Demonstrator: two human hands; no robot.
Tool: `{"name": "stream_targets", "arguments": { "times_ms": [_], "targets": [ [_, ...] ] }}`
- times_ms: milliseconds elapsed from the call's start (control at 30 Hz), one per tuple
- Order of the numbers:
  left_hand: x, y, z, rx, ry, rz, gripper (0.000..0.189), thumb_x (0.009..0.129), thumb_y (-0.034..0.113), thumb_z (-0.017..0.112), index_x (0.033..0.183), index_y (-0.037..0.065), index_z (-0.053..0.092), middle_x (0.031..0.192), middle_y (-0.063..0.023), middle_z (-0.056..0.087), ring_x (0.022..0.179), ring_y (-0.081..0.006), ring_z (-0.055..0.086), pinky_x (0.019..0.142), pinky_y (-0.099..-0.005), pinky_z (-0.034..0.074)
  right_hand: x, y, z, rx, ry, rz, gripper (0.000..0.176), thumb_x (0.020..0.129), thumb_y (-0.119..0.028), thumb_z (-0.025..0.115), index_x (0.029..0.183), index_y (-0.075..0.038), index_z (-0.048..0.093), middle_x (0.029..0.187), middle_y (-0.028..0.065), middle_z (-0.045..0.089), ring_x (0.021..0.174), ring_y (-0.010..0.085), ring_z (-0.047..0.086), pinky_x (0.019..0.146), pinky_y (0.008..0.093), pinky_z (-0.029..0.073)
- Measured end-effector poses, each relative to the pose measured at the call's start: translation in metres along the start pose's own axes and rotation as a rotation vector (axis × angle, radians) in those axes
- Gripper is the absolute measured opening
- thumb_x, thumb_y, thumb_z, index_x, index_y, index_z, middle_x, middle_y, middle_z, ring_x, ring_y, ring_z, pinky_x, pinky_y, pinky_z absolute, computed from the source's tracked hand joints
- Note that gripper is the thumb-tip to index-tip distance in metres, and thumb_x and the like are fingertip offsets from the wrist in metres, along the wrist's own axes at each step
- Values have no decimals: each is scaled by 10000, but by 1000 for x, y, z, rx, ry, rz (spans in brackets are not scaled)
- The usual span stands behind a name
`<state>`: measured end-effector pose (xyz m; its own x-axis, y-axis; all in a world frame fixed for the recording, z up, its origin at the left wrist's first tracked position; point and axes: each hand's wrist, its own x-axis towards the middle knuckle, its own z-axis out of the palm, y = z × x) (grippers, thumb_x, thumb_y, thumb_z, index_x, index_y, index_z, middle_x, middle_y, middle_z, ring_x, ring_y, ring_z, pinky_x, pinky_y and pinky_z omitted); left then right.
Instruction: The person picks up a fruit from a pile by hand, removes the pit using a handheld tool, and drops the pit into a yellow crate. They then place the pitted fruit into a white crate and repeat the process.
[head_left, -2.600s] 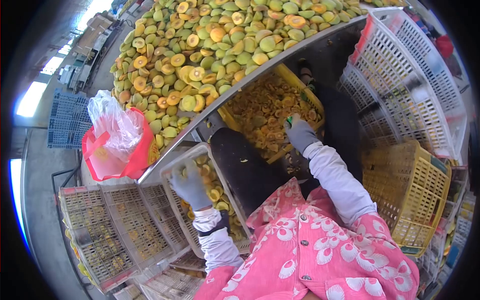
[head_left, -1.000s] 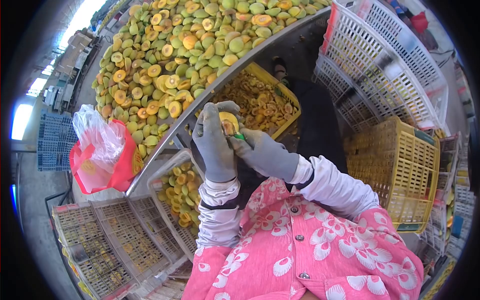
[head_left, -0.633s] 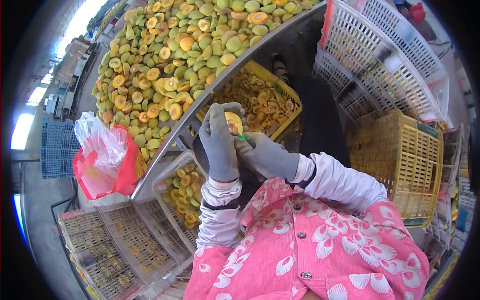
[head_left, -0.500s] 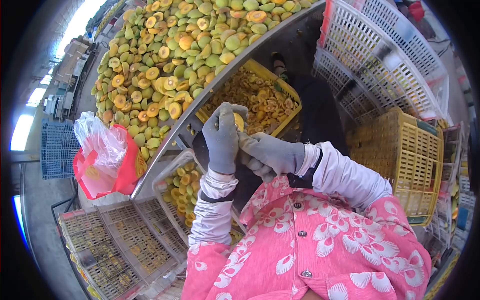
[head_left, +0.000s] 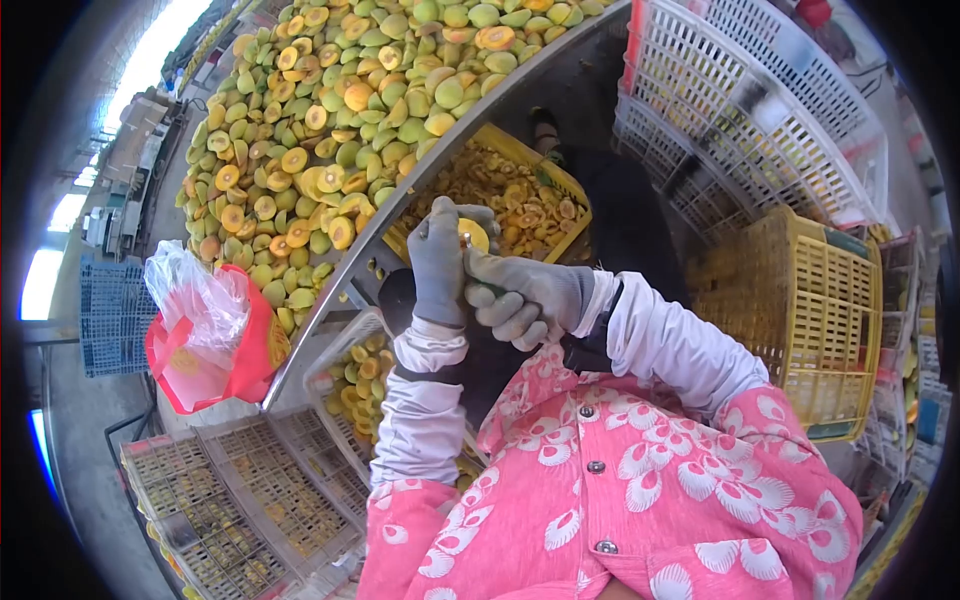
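Left hand (head_left: 438, 265): gripping fruit half (head_left: 475, 234)
Right hand (head_left: 527, 300): closed around tool (head_left: 467, 241), mostly hidden
Risk: tool could slip toward left hand, should fruit half turn

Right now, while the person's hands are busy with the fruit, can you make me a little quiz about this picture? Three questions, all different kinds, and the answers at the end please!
1. Pick one: what is held where the left hand and right hand meet?
A) a cup
B) a piece of fruit
C) a paintbrush

2. True or false: the right hand is bare.

3. Fill the gap: the bag with clear plastic sticking out of its top is coloured ____.

Key: 1. B. 2. False; it wears a grey glove. 3. Red.
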<state>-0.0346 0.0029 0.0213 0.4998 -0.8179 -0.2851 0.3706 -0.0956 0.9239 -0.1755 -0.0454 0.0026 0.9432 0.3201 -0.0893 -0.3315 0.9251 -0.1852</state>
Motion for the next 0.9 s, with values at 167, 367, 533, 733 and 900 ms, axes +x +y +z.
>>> {"name": "stream_targets", "arguments": {
  "times_ms": [167,367,533,733,900],
  "targets": [
    [11,-2,-9,101,-147,47,500,1003,426,450,1030,-35,641,845,-144,667,678,-201,612,645,-312,525,8,-7,-13,97,-69,30,446,1000,-583,420,792,-190,451,596,-122,279,467,-1,234,391,158,198],
    [35,-39,-28,-564,80,-146,522,1005,458,425,1115,-25,590,897,-124,667,729,-214,632,652,-318,539,9,-22,-14,-446,256,-59,454,980,-582,469,808,-163,509,583,-80,392,442,50,345,390,245,303],
    [41,-44,-41,58,234,304,162,923,109,556,1027,-12,535,940,-136,679,873,-230,661,710,-371,560,27,-32,-33,-1058,959,-479,393,989,-435,532,1048,-47,548,757,98,625,637,240,637,596,351,512],
    [35,-45,-52,1036,211,827,209,853,-50,528,1049,-7,588,958,-182,658,905,-369,656,789,-396,543,44,-28,-43,-1666,1070,-559,256,949,-265,562,1056,-40,506,923,286,637,881,477,625,742,510,493],
    [-12,-32,-46,285,611,382,225,916,55,488,1069,-20,636,988,-140,630,863,-204,613,759,-331,506,57,-40,-99,-1600,1519,-368,235,948,-250,563,1034,-38,510,864,234,659,804,419,659,681,477,498]
  ]
}}
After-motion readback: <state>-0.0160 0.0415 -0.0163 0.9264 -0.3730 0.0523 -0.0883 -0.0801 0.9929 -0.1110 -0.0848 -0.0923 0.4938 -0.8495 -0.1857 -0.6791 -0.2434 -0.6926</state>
